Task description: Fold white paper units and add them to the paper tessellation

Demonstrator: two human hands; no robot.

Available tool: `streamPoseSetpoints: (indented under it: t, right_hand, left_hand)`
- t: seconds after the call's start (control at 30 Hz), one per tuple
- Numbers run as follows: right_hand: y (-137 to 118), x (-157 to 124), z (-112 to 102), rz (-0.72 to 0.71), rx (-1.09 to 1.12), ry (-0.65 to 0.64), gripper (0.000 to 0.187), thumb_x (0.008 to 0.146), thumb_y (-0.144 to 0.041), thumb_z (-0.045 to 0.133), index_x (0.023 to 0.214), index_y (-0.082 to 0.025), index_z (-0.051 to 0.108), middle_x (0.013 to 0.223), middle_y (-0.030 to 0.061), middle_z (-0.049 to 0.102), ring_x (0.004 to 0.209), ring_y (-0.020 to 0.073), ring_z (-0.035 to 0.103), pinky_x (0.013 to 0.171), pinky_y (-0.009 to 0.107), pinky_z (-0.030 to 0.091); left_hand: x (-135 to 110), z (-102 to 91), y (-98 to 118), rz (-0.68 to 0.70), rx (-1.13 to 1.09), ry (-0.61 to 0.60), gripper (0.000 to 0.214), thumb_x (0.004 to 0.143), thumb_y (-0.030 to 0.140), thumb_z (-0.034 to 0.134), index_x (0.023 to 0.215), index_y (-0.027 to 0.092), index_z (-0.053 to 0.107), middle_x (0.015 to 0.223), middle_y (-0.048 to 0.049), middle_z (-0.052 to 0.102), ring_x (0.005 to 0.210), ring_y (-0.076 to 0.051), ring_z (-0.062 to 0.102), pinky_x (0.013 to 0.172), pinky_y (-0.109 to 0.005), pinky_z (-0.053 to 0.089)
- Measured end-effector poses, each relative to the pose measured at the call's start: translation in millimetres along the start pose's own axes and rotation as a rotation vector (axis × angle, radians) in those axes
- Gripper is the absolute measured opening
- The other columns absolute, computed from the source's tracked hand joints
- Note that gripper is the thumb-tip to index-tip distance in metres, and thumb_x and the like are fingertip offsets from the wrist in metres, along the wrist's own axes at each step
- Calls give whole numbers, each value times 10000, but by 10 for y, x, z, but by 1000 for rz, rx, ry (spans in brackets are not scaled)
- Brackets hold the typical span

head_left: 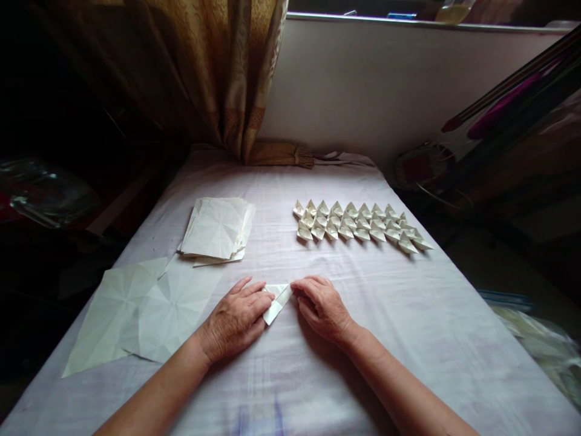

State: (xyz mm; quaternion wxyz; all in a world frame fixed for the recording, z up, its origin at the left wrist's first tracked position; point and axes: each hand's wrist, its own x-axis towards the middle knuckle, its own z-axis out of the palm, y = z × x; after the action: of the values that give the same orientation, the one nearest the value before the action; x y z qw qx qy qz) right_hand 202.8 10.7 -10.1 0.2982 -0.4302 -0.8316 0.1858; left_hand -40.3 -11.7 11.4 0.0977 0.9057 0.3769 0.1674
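A small white piece of folded paper (278, 303) lies on the cloth between my hands, its outline a triangle pointing down toward me. My left hand (236, 315) rests on its left side, fingers pressing it down against the cloth. At its upper right corner, the curled fingers of my right hand (321, 303) pinch the paper's tip. Partly under my left forearm, two creased paper sheets (172, 315) overlap, with fold lines radiating from their centres.
A stack of creased paper sheets (218, 227) lies beyond my left hand. Several folded paper pieces (358, 223) stand in rows at the back right. A gold curtain (245, 79) hangs onto the far edge of the cloth-covered table (281, 181), and plastic bags (540, 345) lie off its right side.
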Motion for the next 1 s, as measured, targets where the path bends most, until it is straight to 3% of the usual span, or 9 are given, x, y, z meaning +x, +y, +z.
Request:
streamPoseSetpoints:
  t: [0.17, 0.5, 1.0]
  right_hand:
    - [-73, -25, 39, 74, 64, 60, 276, 809, -103, 481, 1021, -218, 616, 904, 53, 705, 859, 214, 621, 799, 359, 473]
    - [-84, -106, 86, 160, 165, 129, 275, 807, -101, 487, 989, -228, 651, 890, 31, 734, 840, 198, 666, 794, 356, 494]
    - [-88, -69, 135, 111, 151, 128, 224, 813, -120, 564, 981, -237, 655, 832, 7, 727, 787, 184, 652, 775, 340, 443]
  left_hand:
    - [-27, 29, 102, -78, 10, 29, 392, 799, 294, 679, 1165, 205, 574, 1167, -59, 689, 1204, -261, 569, 1133, -491, 317]
    - [-44, 114, 118, -82, 86, 134, 334, 856, 112, 516, 1181, 174, 562, 1119, -86, 688, 1159, -234, 581, 1083, -446, 366]
    - [-98, 212, 41, -95, 46, 201, 345, 882, 63, 448, 1189, 190, 539, 1156, -70, 704, 1113, -202, 641, 1041, -424, 472]
